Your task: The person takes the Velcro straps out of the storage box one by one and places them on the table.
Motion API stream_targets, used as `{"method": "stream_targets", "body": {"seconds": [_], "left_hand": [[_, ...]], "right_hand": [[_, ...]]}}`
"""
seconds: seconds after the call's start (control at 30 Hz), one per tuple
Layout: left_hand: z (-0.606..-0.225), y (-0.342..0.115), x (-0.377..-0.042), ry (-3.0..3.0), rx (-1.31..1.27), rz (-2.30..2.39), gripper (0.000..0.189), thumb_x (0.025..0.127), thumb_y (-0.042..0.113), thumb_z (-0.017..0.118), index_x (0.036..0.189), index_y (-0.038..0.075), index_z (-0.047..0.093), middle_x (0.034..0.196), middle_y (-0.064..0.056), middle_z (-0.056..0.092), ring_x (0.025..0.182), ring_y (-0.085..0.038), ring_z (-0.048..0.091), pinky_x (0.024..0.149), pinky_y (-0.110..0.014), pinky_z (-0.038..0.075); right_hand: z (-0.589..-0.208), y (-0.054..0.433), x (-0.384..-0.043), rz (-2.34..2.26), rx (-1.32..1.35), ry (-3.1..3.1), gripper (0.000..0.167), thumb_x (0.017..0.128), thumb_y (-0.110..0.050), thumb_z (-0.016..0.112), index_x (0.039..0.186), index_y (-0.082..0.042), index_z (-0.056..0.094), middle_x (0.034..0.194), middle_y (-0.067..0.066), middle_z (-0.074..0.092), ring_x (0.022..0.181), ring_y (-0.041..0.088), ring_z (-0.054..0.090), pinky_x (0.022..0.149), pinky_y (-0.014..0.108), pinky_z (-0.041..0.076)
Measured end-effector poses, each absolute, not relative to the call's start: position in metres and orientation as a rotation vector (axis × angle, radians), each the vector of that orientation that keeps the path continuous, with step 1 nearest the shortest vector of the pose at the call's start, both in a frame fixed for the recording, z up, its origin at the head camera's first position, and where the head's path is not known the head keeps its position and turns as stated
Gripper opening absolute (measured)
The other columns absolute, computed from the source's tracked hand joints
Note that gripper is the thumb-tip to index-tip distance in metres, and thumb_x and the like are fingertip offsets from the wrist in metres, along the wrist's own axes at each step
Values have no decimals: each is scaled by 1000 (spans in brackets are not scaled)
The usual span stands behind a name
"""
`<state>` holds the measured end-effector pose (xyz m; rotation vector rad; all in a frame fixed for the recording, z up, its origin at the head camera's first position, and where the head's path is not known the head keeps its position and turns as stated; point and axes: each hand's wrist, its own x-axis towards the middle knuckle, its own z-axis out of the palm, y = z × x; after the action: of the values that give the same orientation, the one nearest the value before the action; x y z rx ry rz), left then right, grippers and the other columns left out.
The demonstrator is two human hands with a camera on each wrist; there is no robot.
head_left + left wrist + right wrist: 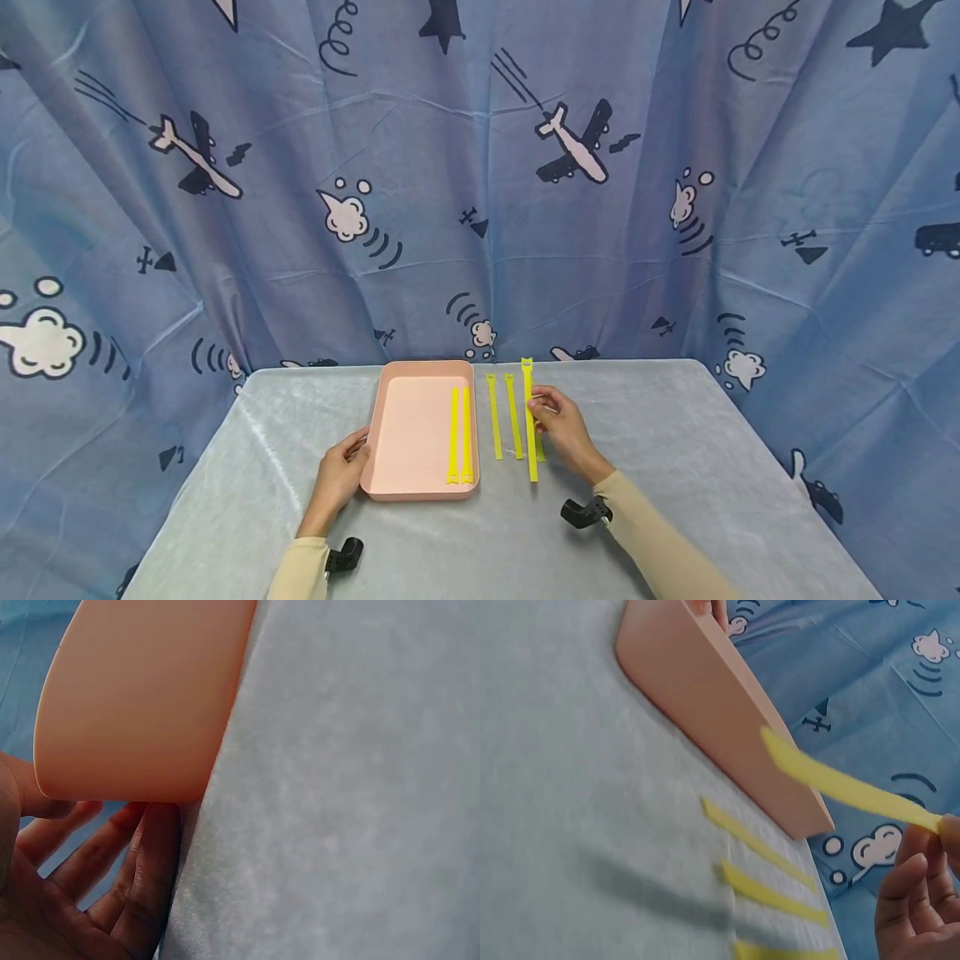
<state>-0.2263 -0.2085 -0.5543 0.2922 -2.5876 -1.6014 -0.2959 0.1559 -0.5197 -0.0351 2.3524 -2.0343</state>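
Note:
In the head view my right hand (561,423) pinches a yellow cable tie (528,417), a flat strap with a wider slotted head pointing away from me. The right wrist view shows this cable tie (847,787) raised over the table, casting a shadow. Below and left of it lie more yellow cable ties (494,421), one partly hidden behind the held one. My left hand (339,477) holds the left side of a shallow pink tray (405,433), fingertips at its outer wall. Inside the tray, two yellow cable ties (453,437) lie side by side along the right wall, heads toward me.
A grey cloth covers the table (637,550). Behind it hangs a blue patterned curtain (420,292), close to the table's far edge. Black wrist-worn devices (345,556) sit on both forearms.

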Motion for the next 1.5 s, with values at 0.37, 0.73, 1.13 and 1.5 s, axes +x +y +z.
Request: {"method": "stream_targets", "body": {"seconds": [0.37,0.73,1.13,1.5], "left_hand": [[-551,-208,-229,-2590,285,-1609,41,102,18,51,142,11,53,135,-18,61,122,-33,59,99,-46,50],[-553,-208,-228,-2591,291,-1598,41,102,18,51,142,12,54,134,-18,61,121,-32,60,99,-46,50],[-553,-209,-228,-2594,290,-1598,41,102,19,51,142,12,54,134,-18,62,121,-32,60,98,-46,50],[-552,-210,-227,-2603,293,-1595,42,101,19,52,142,10,53,134,-19,61,121,-34,60,98,-47,50]], "right_hand": [[-518,183,-306,-1943,23,2397,30,100,-14,57,128,-7,55,106,9,63,87,14,61,70,30,52],[-525,205,-323,-1843,93,2371,33,101,-17,56,131,-4,53,114,16,66,87,12,59,70,29,51],[-535,220,-344,-1760,136,2333,33,99,-11,55,131,-2,52,91,-1,63,80,13,54,62,26,47],[-547,224,-351,-1734,207,2311,33,99,-11,57,129,1,53,86,1,61,68,11,52,56,24,44]]}}
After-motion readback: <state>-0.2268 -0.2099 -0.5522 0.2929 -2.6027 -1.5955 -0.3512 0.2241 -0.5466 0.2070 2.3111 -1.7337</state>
